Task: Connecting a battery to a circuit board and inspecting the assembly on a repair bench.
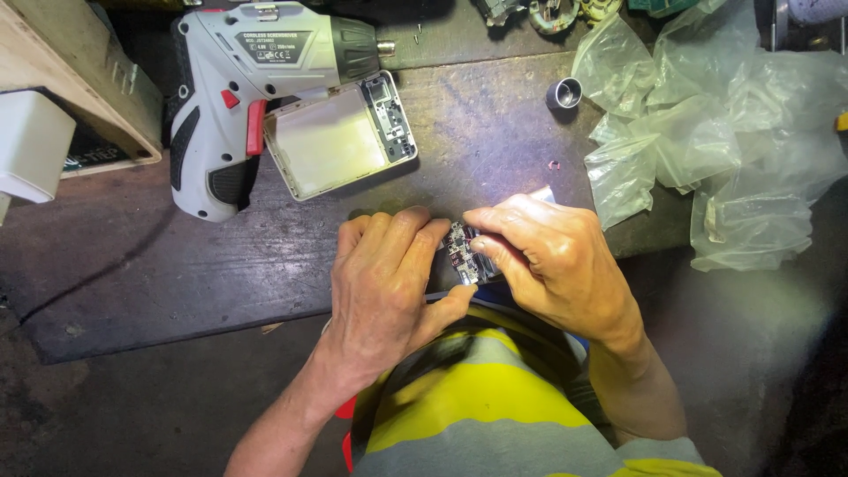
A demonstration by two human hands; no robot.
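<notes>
Gripping a small circuit board [464, 254] between both hands at the near edge of the tabletop [177, 265].

Nearest us, over the yellow-striped shirt [477, 397], our left hand [384, 287] curls shut on the board's left end, thumb tucked beneath, while our right hand [548, 261] pinches its right end with fingertips bent down, both wrists angled inward. We judge the board could slip or flex if either pinch tightens unevenly, and it hangs just past the edge, so a dropped part would fall into our lap. Farther off lie an opened white case [331, 141], a grey cordless screwdriver [247, 79] touching it, a metal ring [564, 92], and crumpled plastic bags [724, 150] at right.
</notes>
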